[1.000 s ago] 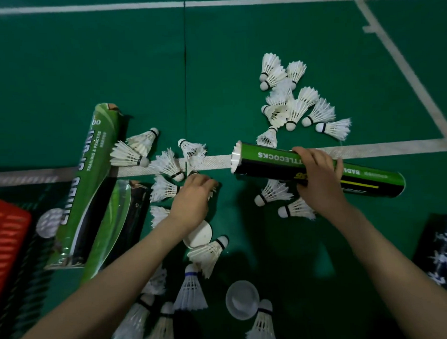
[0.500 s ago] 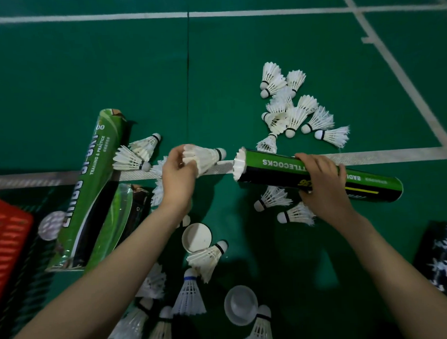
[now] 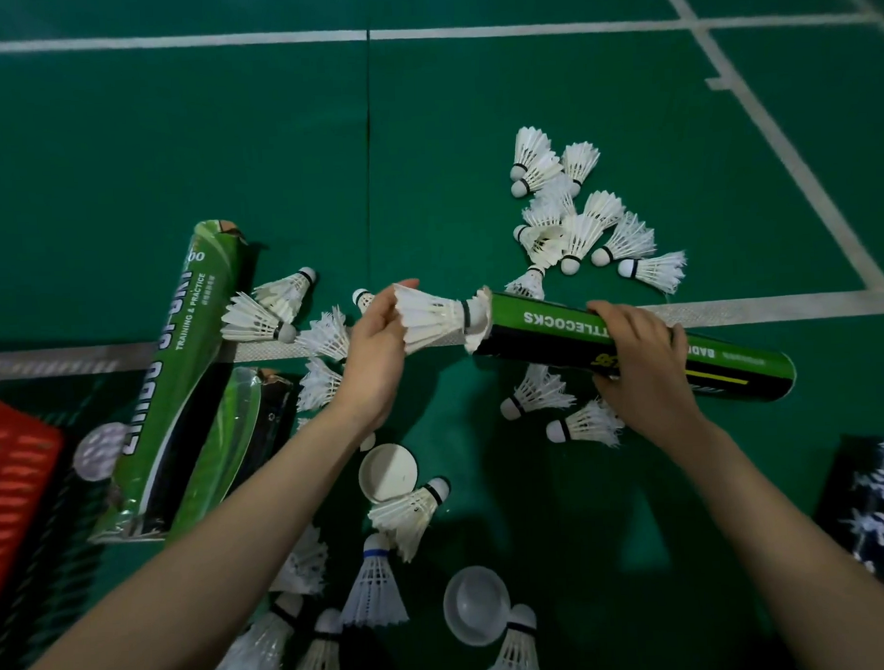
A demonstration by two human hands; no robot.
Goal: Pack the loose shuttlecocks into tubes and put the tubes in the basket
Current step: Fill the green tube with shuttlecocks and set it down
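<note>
My right hand (image 3: 641,363) grips a green shuttlecock tube (image 3: 545,331) that lies almost level above the court floor, its open mouth pointing left. My left hand (image 3: 375,357) holds a white shuttlecock (image 3: 429,317) by its feather skirt, cork end at the tube's mouth, where feathers of another shuttlecock show. Loose shuttlecocks lie in a pile (image 3: 571,215) behind the tube, several more (image 3: 289,310) left of my left hand, two (image 3: 537,391) under the tube, and others (image 3: 373,582) near my arms.
A red basket (image 3: 14,480) sits at the left edge. Beside it lie a long green tube box (image 3: 180,364) and a torn plastic wrapper (image 3: 233,442). Two white tube caps (image 3: 387,472) (image 3: 474,604) rest on the floor. A black printed bag (image 3: 866,500) is at the right.
My left hand picked a shuttlecock off the floor, lifted it, and carried it right until its cork reached the tube mouth. My right hand kept holding the tube.
</note>
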